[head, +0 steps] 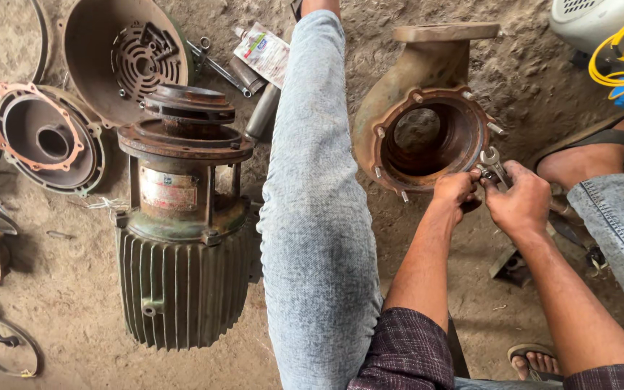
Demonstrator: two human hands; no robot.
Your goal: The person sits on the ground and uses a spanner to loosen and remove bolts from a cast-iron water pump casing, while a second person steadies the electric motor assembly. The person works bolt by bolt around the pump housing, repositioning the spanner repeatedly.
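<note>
Fingers [471, 189] of both hands pinch a small silver open-ended spanner [492, 163].
It sits on a stud at the rusty round pump casing's [427, 108] rim, steadied for turning.

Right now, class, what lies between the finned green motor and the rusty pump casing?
In the head view, the person's outstretched leg in light jeans lies between the finned green motor and the rusty pump casing, on the dirt floor.

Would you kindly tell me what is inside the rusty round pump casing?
The rusty round pump casing shows a bare rusted cavity; both hands, left hand and right hand, cover its lower-right rim.
</note>
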